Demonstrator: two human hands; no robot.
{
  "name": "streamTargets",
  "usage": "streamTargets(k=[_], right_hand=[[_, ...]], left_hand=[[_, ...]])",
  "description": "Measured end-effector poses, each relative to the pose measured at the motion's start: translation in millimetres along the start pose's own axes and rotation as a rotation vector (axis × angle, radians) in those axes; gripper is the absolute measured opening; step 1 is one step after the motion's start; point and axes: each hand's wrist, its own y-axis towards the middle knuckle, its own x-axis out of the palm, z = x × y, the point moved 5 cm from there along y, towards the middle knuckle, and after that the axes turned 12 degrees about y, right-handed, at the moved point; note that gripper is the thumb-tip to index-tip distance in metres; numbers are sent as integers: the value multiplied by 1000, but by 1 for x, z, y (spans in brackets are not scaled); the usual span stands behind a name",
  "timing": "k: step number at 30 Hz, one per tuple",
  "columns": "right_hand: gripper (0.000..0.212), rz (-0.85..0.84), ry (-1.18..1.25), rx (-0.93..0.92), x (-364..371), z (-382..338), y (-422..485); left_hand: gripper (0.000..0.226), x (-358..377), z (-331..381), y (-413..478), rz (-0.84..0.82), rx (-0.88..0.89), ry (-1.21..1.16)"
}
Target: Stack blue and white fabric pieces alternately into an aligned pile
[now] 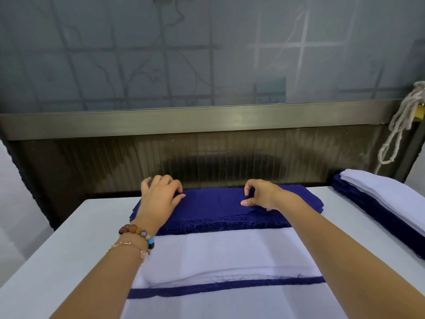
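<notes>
A pale surface (pixel 69 238) carries three lots of fabric. A blue pile (pixel 218 210) lies at the middle of its far edge. Touching that pile's near side, a white pile (pixel 218 254) runs to the near edge, with a blue strip (pixel 230 285) showing between its layers. At the right edge sits a stack (pixel 379 199), white over blue.

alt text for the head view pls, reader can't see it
A person's left hand and right hand, fingers curled, rest on a stack of blue fabric pieces at the far edge of a white table. Nearer lies a white-topped fabric pile with one blue edge showing; another blue and white pile sits at the right.
</notes>
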Motion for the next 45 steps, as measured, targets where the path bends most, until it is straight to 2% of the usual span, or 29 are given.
streamTargets(k=[2,4,6,8,13,17,19,22,26,29,31,35,38,40,42,45], right_hand=[[19,9,8,3,1,-1,-1],[17,26,28,-7,2,-1,-4],[17,51,34,-24,2,-2,-7],[18,86,23,-35,2,-3,-11],[18,217,-54,-69,3,-9,-18],[17,331,-182,-252,4,-13,-25],[16,310,-260,-329,6,-14,-25],[15,241,-323,-328,10,-13,-19],[16,230,-177,-330,10,-9,-19],[35,212,-57,-372,11,-11,-22],[43,166,-91,-385,14,-17,-20],[40,65,-270,-301,19,-29,-16],[48,-12,-451,-170,15,-33,-13],[52,-70,-588,-53,8,-32,-12],[54,-108,-662,59,-5,-26,-13],[54,-103,-644,155,-26,-7,-19]], left_hand=[[16,-2,25,3,15,85,-68],[17,-3,52,6,-14,138,-257],[16,-2,74,7,-85,115,-470],[16,1,88,8,-104,77,-552],[28,10,96,12,-122,24,-437],[37,11,101,14,-161,89,-312],[36,12,103,14,-174,100,-301],[27,12,104,15,-164,99,-330],[16,11,105,13,-109,92,-368],[11,9,109,10,-18,113,-339],[10,10,112,8,42,130,-247],[13,11,117,4,151,183,-55],[10,15,118,7,87,208,-51],[8,15,115,9,53,165,-124],[17,16,111,8,15,114,-191],[31,16,95,11,-68,88,-149]])
